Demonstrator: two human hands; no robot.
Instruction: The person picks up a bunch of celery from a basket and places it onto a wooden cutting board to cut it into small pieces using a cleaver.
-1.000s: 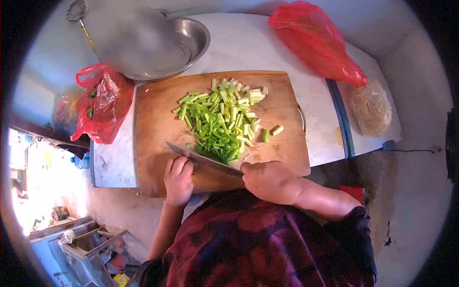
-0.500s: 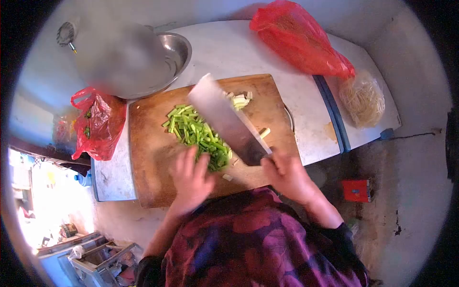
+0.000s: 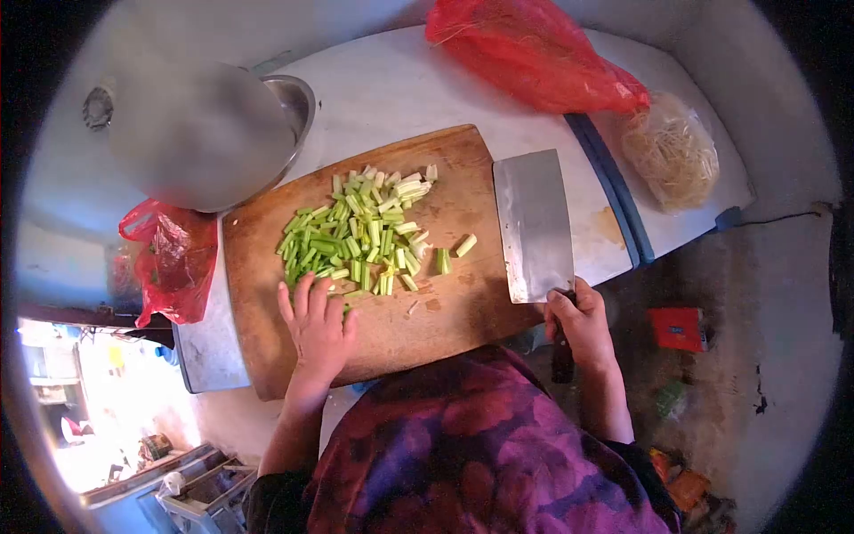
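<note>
My right hand (image 3: 580, 322) is wrapped round the dark handle of a cleaver (image 3: 536, 227). Its broad blade lies flat-side up over the right edge of the wooden cutting board (image 3: 427, 334), pointing away from me. Cut green stalks, which look like celery (image 3: 360, 230), are heaped across the middle and left of the board, with pale ends towards the back. Two loose pieces (image 3: 455, 253) sit apart, right of the heap. My left hand (image 3: 318, 325) rests with fingers spread at the near left side of the heap, fingertips touching or just beside the greens.
A metal bowl (image 3: 301, 107) stands behind the board, partly hidden by a grey blur. To the left hangs a red plastic bag (image 3: 173, 262). A larger red bag (image 3: 534, 58) and a clear bag of noodle-like strands (image 3: 672, 153) lie at the back right. A red box (image 3: 678, 328) is on the floor.
The cleaver has swung right, from over the greens to the board's right edge. The greens are more spread out. My left hand has shifted slightly left.
</note>
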